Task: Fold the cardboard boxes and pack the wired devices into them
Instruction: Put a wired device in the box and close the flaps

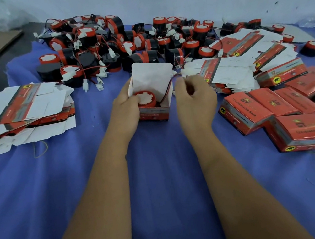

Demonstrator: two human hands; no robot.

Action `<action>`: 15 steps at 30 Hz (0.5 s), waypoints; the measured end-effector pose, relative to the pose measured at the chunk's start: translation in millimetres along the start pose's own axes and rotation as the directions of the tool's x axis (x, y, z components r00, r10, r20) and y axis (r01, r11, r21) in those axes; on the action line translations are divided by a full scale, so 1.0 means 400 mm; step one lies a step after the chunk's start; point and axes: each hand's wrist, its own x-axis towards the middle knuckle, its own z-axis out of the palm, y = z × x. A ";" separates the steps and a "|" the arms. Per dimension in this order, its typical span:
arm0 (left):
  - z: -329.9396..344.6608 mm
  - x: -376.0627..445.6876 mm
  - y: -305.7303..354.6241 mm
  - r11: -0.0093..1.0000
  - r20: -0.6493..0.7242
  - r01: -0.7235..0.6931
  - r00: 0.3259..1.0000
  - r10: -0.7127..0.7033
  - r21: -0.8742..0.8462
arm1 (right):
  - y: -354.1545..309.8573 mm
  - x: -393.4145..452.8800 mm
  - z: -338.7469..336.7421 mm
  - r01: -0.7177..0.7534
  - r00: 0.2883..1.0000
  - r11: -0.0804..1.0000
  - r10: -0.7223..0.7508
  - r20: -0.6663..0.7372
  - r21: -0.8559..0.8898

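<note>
Done: pile of shut boxes (pixel 285 113) | Now: left hand (pixel 125 105) grip holds open box (pixel 152 97) with device (pixel 145 98) inside, right hand (pixel 194 95) grip pinches its wire (pixel 170 86) | Left: many loose devices (pixel 121 43), flat boxes (pixel 19 110)

Both forearms were bare to the frame's lower edge; the left hand (pixel 125 105) and right hand (pixel 195 101) wore no gloves, rings or sleeves.

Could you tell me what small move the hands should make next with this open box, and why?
Probably tuck the wire and its white connector into the open box. The device already sits inside under the left hand, while the right hand pinches the wire, which trails outside; the lid is up.
</note>
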 end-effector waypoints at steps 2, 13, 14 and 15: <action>0.001 -0.008 0.003 1.000 -0.037 0.002 0.999 -0.002 0.002 | 0.001 0.017 -0.013 -0.173 0.984 0.971 0.164 0.067 0.166; 0.017 -0.020 0.004 0.979 0.028 -0.080 0.997 0.076 0.185 | -0.047 0.030 -0.045 -0.157 0.923 0.881 -0.029 0.383 0.447; 0.018 -0.018 0.003 0.977 0.022 -0.085 0.996 0.083 0.197 | -0.054 0.025 -0.045 -0.109 0.914 0.910 -0.066 0.399 0.401; 0.019 -0.015 0.002 0.975 0.011 -0.092 0.996 0.091 0.202 | -0.060 0.021 -0.044 -0.066 0.901 0.934 -0.096 0.424 0.351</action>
